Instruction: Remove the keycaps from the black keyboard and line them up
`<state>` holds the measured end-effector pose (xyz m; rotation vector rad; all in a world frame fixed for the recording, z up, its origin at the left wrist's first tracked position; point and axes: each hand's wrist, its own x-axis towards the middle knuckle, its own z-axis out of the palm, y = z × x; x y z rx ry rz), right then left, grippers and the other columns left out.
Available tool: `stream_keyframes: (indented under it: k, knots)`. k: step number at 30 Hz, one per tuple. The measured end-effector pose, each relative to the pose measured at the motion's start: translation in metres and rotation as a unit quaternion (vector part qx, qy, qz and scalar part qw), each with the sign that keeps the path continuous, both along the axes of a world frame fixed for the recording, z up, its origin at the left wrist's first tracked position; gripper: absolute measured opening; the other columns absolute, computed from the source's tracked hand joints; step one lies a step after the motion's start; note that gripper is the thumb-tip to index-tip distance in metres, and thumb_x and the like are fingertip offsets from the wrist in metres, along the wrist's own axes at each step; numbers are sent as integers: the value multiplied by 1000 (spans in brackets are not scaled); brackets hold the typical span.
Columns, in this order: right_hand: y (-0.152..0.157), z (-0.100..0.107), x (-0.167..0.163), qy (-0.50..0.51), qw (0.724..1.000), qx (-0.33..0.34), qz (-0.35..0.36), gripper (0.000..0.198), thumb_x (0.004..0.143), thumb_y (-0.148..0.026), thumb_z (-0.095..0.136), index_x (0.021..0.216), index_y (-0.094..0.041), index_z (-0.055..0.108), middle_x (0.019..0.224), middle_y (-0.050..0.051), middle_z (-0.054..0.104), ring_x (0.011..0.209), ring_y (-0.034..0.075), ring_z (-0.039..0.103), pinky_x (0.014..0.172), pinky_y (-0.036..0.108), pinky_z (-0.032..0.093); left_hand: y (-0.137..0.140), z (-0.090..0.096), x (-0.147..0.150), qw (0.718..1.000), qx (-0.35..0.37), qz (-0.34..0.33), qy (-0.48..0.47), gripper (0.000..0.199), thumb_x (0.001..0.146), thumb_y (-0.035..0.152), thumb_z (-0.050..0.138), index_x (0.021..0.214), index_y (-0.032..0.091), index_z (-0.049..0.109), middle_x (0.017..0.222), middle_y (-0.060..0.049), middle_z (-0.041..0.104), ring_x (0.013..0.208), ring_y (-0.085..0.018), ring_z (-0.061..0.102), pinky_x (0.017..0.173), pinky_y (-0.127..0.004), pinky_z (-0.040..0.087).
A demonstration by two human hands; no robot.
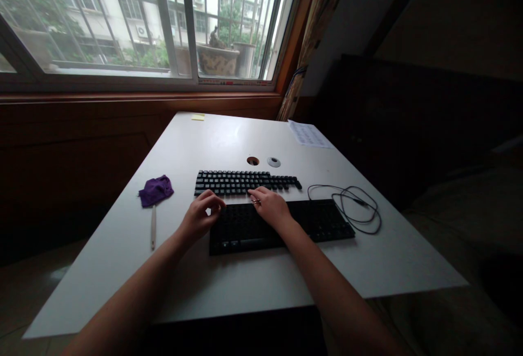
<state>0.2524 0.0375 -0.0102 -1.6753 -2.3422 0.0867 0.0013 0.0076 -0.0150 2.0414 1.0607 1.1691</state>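
A black keyboard (322, 225) lies flat on the white table, its top mostly bare of keycaps. Just behind it, loose dark keycaps (229, 182) are laid out in rows like a keyboard's layout. My left hand (201, 214) is at the keyboard's far left corner, thumb and forefinger curled together; whatever sits between the tips is too small to make out. My right hand (269, 206) reaches over the keyboard's middle, fingertips at the front row of keycaps. A small shiny thing (256, 201) shows at its curled fingers; its kind is unclear.
Left of the keyboard lies a purple cloth (156, 190) beside a pale thin stick (153, 228). A coiled black cable (363, 203) is on the right. Farther back are a cable hole (253, 161), its round cover (273, 162), a printed sheet (310, 134) and a yellow note (198, 117).
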Motion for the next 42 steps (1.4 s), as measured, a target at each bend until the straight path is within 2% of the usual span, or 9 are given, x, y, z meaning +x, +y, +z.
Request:
stream_keyframes:
  k: [16,24,42]
  knots:
    - [-4,4,-3,-23,999,21,-9,36,99,-29,43,130,-27,63,122,6,65,98,20,65,86,29,49,-1,0,1,1000,-1,7,6,15,85,12,55,87,18,68,84,-2,52,74,-14,54,67,-25,46]
    - [-1,0,-2,-13,999,23,18,34,99,-27,44,126,-26,65,122,5,66,102,20,64,88,29,48,-2,0,1,1000,-4,3,14,16,84,9,54,87,18,68,84,-2,52,74,-13,54,68,-25,45]
    - [-1,-1,-3,-21,1000,17,6,34,100,-29,44,127,-28,65,123,4,67,103,20,64,90,28,48,-1,0,1,1000,-12,-5,14,20,80,7,55,88,18,69,82,-1,49,73,-13,52,67,-24,44]
